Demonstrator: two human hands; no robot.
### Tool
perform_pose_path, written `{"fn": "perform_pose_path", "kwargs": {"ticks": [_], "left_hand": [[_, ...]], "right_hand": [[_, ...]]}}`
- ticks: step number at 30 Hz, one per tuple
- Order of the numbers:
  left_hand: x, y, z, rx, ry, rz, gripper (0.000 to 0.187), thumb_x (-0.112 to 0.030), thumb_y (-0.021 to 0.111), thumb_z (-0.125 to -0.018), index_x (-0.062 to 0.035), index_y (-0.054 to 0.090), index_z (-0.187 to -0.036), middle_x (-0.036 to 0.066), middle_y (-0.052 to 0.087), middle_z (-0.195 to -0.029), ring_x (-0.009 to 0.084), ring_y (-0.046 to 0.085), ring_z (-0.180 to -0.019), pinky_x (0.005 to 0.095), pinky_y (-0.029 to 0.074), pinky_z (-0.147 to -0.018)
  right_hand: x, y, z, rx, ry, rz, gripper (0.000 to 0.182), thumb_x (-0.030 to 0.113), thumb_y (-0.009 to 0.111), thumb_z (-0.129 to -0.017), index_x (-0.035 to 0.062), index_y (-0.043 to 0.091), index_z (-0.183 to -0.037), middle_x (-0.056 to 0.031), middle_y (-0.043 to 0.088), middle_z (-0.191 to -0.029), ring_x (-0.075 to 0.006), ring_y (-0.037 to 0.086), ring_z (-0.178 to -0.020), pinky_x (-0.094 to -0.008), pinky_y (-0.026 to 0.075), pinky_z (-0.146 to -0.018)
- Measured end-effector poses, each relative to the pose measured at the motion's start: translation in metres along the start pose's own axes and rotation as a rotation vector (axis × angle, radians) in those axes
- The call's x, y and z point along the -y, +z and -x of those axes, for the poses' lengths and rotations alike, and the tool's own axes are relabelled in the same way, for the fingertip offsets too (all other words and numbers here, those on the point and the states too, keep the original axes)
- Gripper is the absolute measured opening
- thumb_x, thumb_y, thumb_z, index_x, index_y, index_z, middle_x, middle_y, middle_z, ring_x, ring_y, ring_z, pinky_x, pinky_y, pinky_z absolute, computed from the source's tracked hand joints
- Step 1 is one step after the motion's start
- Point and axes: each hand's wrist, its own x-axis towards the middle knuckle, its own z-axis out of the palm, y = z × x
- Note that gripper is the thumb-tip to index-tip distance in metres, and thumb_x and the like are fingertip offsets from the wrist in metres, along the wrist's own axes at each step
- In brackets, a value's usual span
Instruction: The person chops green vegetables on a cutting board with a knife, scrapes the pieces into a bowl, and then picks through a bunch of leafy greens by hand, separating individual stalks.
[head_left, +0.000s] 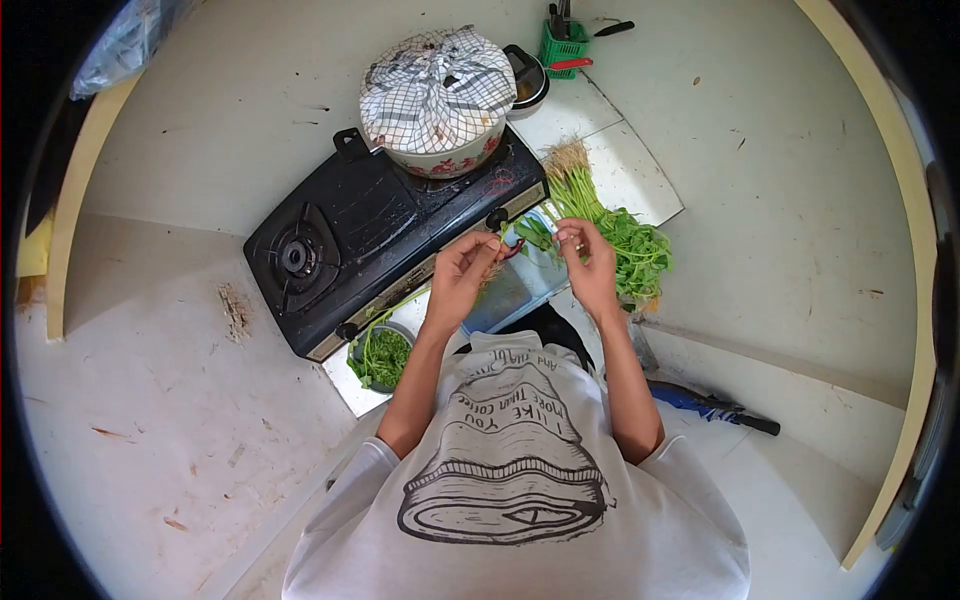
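Sprig (537, 236) pinched, seemingly, by fingertips of left hand (468, 266) and right hand (592, 264); bunch (618, 228) laid at right hand's 2 o'clock, nearer it, long axis 11-to-5.

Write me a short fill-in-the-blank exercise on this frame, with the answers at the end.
1. The checkered cloth is draped over a flowered ____ on the stove.
2. The utensil basket is ____ in colour.
3. Between the left hand and the right hand, the one nearer the rooted bunch of greens is the ____ one.

Answers: pot; green; right
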Motion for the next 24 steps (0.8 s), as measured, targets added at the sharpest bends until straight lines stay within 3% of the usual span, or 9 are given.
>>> {"fn": "perform_pose_path", "kwargs": {"ticks": [2,7,8,11,17,24], "left_hand": [[0.000,0.004,-0.001,0.018,0.061,-0.050,0.018,-0.016,0.060,-0.105,-0.0001,0.069,-0.102,0.000,0.063,-0.087,0.0063,0.055,-0.078,0.0232,0.043,-0.069],[0.000,0.000,-0.002,0.137,0.125,-0.188,0.016,-0.012,0.063,-0.103,0.0022,0.069,-0.104,0.003,0.064,-0.096,0.0109,0.062,-0.092,0.0267,0.050,-0.083],[-0.003,0.001,-0.001,0.144,0.156,-0.245,0.015,-0.011,0.064,-0.102,0.0023,0.070,-0.104,0.005,0.065,-0.096,0.0118,0.062,-0.090,0.0270,0.050,-0.081],[-0.018,0.005,0.004,0.152,0.204,-0.412,0.013,-0.008,0.067,-0.098,0.0021,0.071,-0.105,0.008,0.066,-0.095,0.0139,0.064,-0.088,0.0281,0.051,-0.078],[-0.026,0.004,0.011,0.137,0.256,-0.601,0.013,-0.007,0.071,-0.094,0.0012,0.072,-0.105,0.009,0.066,-0.096,0.0187,0.066,-0.089,0.0307,0.052,-0.078],[-0.026,0.007,0.011,0.160,0.313,-0.621,0.012,-0.005,0.072,-0.092,0.0010,0.072,-0.102,0.011,0.067,-0.094,0.0219,0.066,-0.084,0.0321,0.053,-0.073]], "right_hand": [[0.039,-0.007,-0.004,-0.009,-0.111,0.037,0.021,0.004,0.067,-0.093,0.0063,0.071,-0.113,-0.0082,0.072,-0.099,-0.0177,0.066,-0.083,-0.0274,0.050,-0.068],[0.092,-0.019,-0.009,0.168,-0.464,0.222,0.030,0.002,0.072,-0.085,0.0080,0.072,-0.115,-0.0100,0.063,-0.125,-0.0274,0.061,-0.112,-0.0374,0.050,-0.091],[0.093,-0.019,-0.010,0.203,-0.553,0.282,0.032,0.002,0.073,-0.083,0.0084,0.072,-0.115,-0.0102,0.061,-0.129,-0.0298,0.059,-0.117,-0.0399,0.049,-0.096],[0.089,-0.015,-0.007,0.310,-0.463,0.233,0.037,0.001,0.075,-0.079,0.0088,0.072,-0.115,-0.0101,0.059,-0.132,-0.0348,0.055,-0.123,-0.0453,0.044,-0.105],[0.087,-0.013,-0.002,0.220,-0.463,0.204,0.038,0.002,0.076,-0.079,0.0091,0.073,-0.116,-0.0107,0.059,-0.133,-0.0340,0.055,-0.123,-0.0438,0.045,-0.103],[0.094,-0.020,0.002,0.329,-0.455,0.256,0.022,0.004,0.075,-0.079,0.0049,0.074,-0.100,-0.0098,0.059,-0.134,-0.0334,0.055,-0.124,-0.0422,0.046,-0.103]]}}
